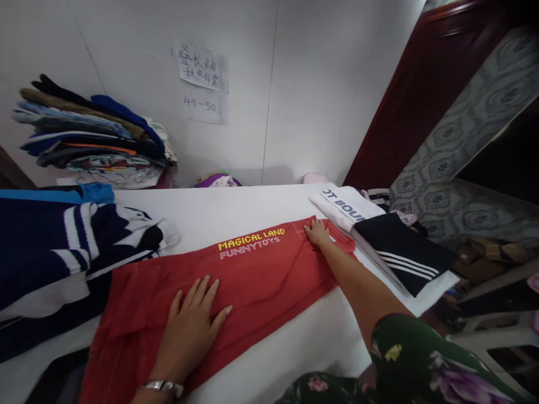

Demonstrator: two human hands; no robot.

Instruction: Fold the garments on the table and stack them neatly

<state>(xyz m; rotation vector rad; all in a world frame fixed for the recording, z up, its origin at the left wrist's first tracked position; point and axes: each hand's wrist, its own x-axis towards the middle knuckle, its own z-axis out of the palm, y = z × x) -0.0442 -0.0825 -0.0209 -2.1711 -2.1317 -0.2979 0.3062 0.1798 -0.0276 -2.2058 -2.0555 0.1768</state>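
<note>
L hand (pixel 191 325): flat, fingers spread, pressing red shirt (pixel 252 280), grips nothing
R hand (pixel 318 232): open, fingertips on shirt's far end
Shirt: spread mid table (pixel 236 207), near front edge

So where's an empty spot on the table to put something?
Bare white table lies behind the red garment, toward the wall, and along the near edge right of the left hand. The left is crowded with navy striped clothes; beyond the right hand lie the folded white and black garments.
</note>
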